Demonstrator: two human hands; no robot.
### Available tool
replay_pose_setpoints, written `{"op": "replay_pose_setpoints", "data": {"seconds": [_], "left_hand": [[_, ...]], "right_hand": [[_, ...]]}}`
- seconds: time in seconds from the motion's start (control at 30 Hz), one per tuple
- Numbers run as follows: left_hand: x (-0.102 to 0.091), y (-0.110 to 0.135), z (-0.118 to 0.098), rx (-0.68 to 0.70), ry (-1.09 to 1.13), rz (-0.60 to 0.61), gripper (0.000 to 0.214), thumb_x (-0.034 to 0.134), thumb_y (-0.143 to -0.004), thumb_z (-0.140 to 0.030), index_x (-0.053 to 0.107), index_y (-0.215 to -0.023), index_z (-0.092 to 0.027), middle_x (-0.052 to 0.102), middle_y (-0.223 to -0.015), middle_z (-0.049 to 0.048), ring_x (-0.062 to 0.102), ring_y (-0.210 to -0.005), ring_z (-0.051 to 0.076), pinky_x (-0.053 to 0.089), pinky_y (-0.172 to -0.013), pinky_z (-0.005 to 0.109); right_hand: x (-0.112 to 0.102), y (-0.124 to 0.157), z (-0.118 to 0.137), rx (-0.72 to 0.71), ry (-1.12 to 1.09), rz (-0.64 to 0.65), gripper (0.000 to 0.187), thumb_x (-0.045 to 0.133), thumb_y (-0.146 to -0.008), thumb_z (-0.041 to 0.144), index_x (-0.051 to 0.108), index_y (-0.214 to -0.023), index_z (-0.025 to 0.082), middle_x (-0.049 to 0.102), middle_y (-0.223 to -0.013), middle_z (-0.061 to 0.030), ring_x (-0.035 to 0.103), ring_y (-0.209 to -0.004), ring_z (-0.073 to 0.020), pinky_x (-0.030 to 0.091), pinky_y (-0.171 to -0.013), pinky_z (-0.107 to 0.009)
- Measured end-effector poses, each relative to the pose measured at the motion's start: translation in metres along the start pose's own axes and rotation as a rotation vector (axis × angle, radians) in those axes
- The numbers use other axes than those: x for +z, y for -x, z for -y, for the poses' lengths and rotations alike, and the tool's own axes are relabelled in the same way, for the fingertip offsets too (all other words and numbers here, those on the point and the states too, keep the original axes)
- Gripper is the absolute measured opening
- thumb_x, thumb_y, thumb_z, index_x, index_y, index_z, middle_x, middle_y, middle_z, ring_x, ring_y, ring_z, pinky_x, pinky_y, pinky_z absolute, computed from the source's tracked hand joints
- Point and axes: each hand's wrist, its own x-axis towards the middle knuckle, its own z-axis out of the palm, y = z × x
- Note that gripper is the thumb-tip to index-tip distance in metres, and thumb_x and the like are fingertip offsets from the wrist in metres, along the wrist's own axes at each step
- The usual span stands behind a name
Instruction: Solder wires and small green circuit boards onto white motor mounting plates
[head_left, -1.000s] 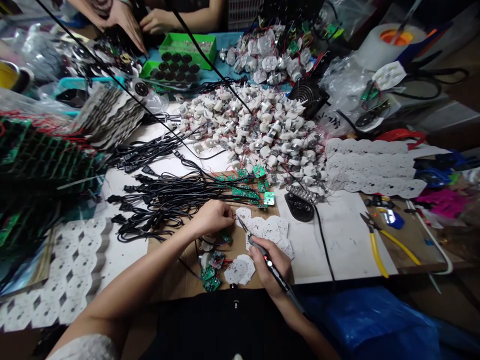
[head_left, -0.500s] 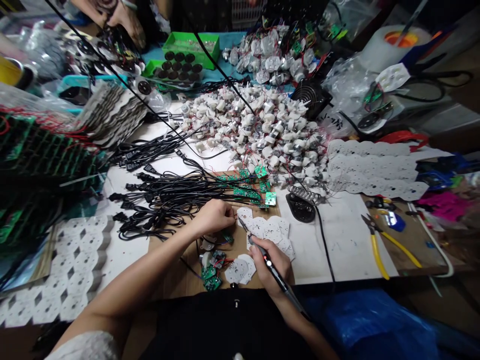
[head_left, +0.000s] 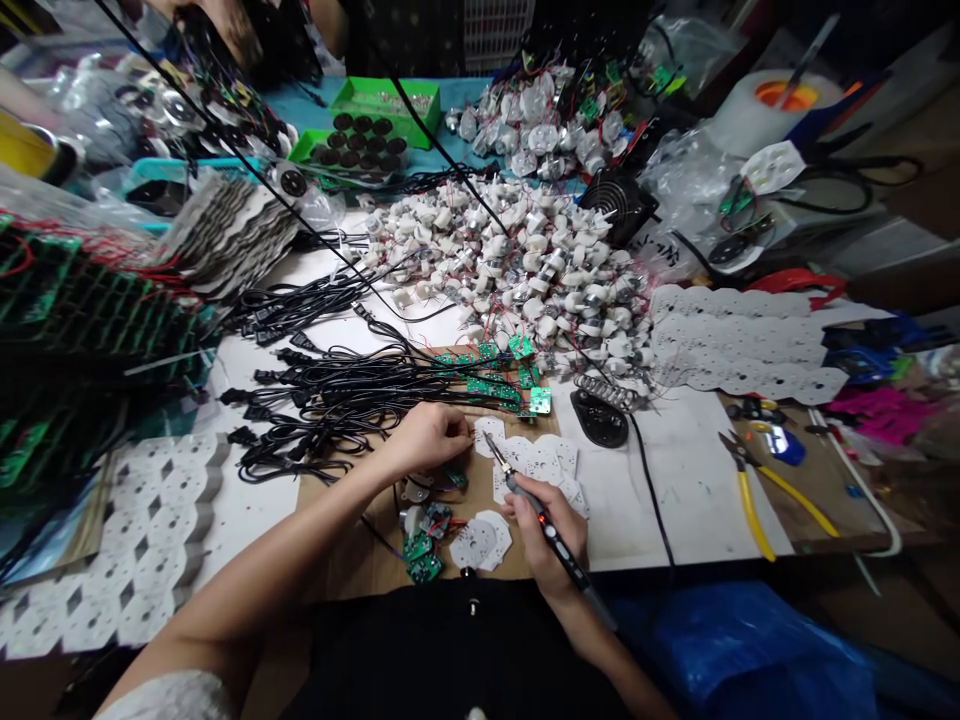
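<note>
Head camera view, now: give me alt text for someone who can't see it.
A person's right hand holds a soldering iron over white perforated boards, the left hand close by. Beyond lie black cables, green circuit boards and a heap of small white parts; yellow-handled pliers lie to the right.

The soldering iron is slim and dark, with a small red light on its handle. It lies slantwise through the right hand's grip, its back end by the wrist, its metal tip pointing forward and toward the left hand. The white boards, dotted with small dark marks, lie flat and overlapping just ahead of the right hand; the nearest sits beside the left fingertips.
</note>
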Motion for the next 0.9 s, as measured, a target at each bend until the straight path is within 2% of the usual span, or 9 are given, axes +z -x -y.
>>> {"op": "replay_pose_setpoints", "data": {"seconds": [0.43, 0.63, 0.9], "left_hand": [[0.0024, 0.0022, -0.0003, -0.050, -0.002, -0.025, 0.011, 0.059, -0.075, -0.020, 0.070, -0.072, -0.018, 0.070, -0.073, 0.0013, 0.060, -0.067, 0.015, 0.038, -0.064, 0.025], [0.0019, 0.0019, -0.0012, -0.085, -0.007, 0.016, 0.011, 0.060, -0.074, -0.021, 0.070, -0.070, -0.018, 0.068, -0.069, 0.0004, 0.058, -0.063, 0.015, 0.037, -0.062, 0.025], [0.0030, 0.0005, 0.0005, -0.082, 0.006, 0.012, 0.012, 0.059, -0.073, -0.022, 0.070, -0.069, -0.018, 0.068, -0.067, 0.0002, 0.058, -0.063, 0.015, 0.037, -0.062, 0.025]], "right_hand": [[0.0008, 0.0021, -0.0033, -0.002, 0.005, -0.033, 0.021, 0.061, -0.097, 0.034, 0.073, -0.109, 0.021, 0.079, -0.082, -0.0027, 0.077, -0.063, -0.0167, 0.066, -0.061, -0.025], [-0.0001, 0.0008, -0.0029, -0.013, 0.030, 0.000, 0.020, 0.062, -0.096, 0.031, 0.073, -0.110, 0.021, 0.080, -0.085, -0.0036, 0.077, -0.064, -0.0171, 0.066, -0.061, -0.025], [0.0005, 0.0005, -0.0056, -0.067, 0.090, 0.031, 0.020, 0.060, -0.097, 0.030, 0.073, -0.109, 0.022, 0.079, -0.084, -0.0048, 0.078, -0.070, -0.0190, 0.067, -0.067, -0.029]]}}
